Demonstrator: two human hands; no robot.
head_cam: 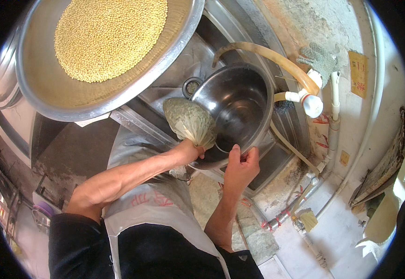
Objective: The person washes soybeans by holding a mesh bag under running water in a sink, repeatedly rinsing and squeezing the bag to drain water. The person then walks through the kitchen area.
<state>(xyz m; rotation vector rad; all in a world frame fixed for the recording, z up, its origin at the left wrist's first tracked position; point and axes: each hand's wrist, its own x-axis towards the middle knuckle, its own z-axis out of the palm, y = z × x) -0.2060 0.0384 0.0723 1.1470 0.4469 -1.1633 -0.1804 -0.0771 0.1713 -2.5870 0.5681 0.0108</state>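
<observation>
My left hand (190, 152) grips the gathered neck of a clear plastic bag (186, 117). Small greenish contents, too fine to identify surely, fill the bag. It lies over the near left rim of a deep stainless-steel basin (240, 101). With thumb and fingers, my right hand (241, 165) pinches the basin's near right rim. The basin tilts inside a metal sink (195, 57), and its dark, shiny inside holds no visible beans. Part of the near rim is hidden by the bag and my left hand.
Upper left, a wide metal bowl (125, 101) holds yellow soybeans (110, 38). A yellowed hose (268, 52) arches over the basin from a white tap (312, 104). The drain (191, 86) shows left of the basin. White pipes (335, 90) run along the right wall.
</observation>
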